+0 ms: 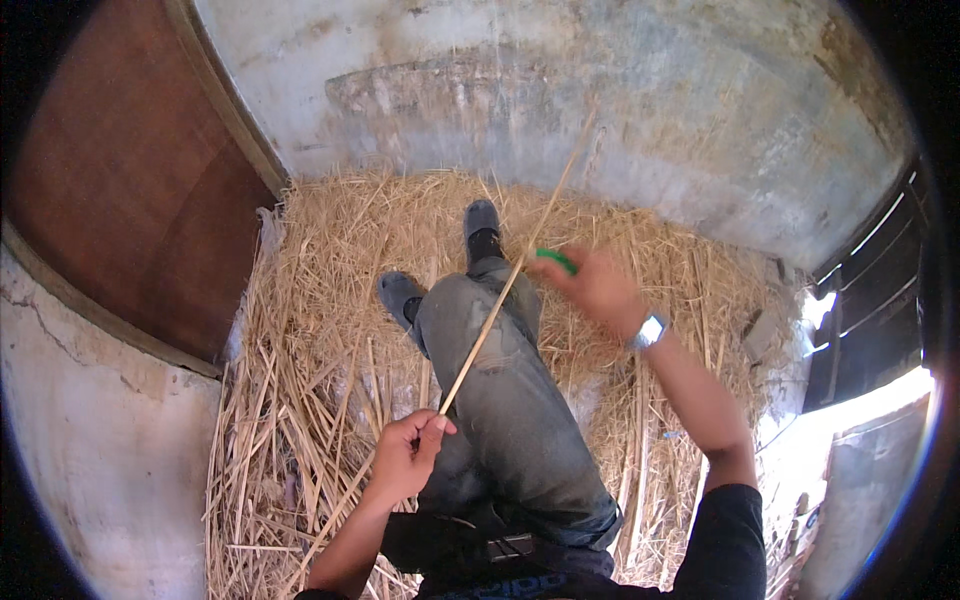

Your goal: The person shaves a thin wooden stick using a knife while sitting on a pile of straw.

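A long, thin, dry straw-coloured stalk [490,318] slants up and away to the right across my legs. My left hand [404,458] pinches its near, lower end between thumb and fingers. Farther along the stalk, my right hand [602,286] is closed around a small green tool [556,261], perhaps a handle. Motion blurs this hand. Its fingertips are close to the stalk's middle, but I cannot tell whether they touch it. Any blade on the green tool is not discernible.
Loose dry stalks and straw [300,400] cover the floor around my legs [500,400] and dark shoes [481,218]. A stained pale wall [560,90] stands ahead. There is a brown door panel [120,170] at left, and dark slats [870,300] at right.
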Demonstrator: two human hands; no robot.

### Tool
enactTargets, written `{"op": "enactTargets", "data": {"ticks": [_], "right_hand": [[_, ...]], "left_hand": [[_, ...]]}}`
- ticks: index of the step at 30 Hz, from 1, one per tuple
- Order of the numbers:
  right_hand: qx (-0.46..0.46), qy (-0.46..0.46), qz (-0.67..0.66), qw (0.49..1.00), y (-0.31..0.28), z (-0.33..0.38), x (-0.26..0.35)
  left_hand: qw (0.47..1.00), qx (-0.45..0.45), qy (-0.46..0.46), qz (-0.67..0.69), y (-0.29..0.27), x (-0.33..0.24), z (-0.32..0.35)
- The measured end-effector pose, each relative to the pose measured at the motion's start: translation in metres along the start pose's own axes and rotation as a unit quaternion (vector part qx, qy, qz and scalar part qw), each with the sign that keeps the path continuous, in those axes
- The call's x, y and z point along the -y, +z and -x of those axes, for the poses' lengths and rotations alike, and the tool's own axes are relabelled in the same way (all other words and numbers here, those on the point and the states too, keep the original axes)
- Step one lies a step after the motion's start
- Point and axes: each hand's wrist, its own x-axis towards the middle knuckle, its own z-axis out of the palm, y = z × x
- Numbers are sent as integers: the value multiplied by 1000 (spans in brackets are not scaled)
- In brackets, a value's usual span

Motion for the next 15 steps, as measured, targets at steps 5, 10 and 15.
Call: {"op": "enactTargets", "data": {"ticks": [5, 10, 15], "right_hand": [[-45, -107, 110, 987, 13, -6, 1], [-159, -105, 154, 970, 15, -31, -53], [-178, -30, 84, 980, -36, -57, -53]], "left_hand": [[1000, -17, -6, 5, 3, 0, -5], [1000, -2, -25, 9, -2, 5, 8], [1000, -3, -16, -12, -17, 9, 25]]}}
